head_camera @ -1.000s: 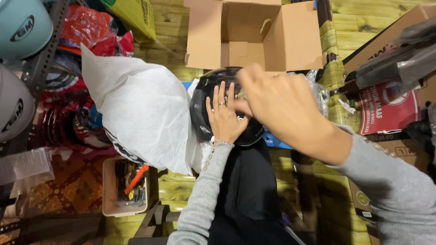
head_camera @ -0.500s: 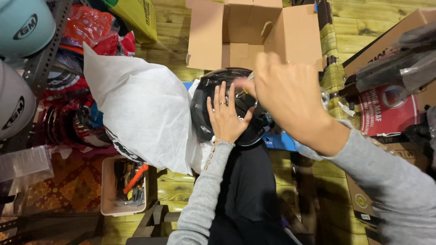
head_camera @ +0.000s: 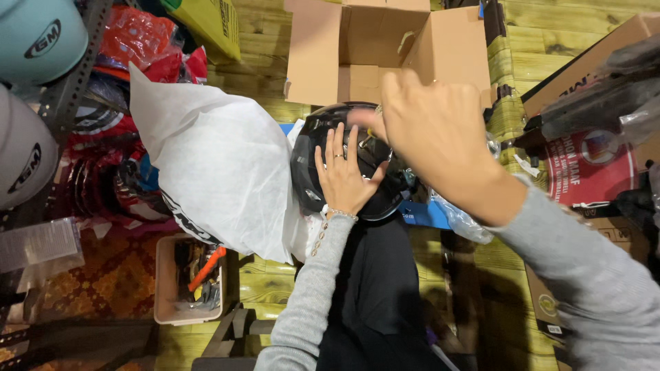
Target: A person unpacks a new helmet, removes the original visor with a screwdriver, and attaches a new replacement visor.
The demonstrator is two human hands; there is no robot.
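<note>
Resting on a black helmet, left hand above green plank floor.

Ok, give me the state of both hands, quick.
Left hand: open, fingers spread flat on the black helmet.
Right hand: raised over the helmet, fingertips pinched at its top; what it grips cannot be told.

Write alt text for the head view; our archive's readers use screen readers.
A person's left hand lies flat on a glossy black helmet while the right hand reaches over its top. A white fabric bag lies beside the helmet, with an open cardboard box beyond on a wooden floor.
</note>
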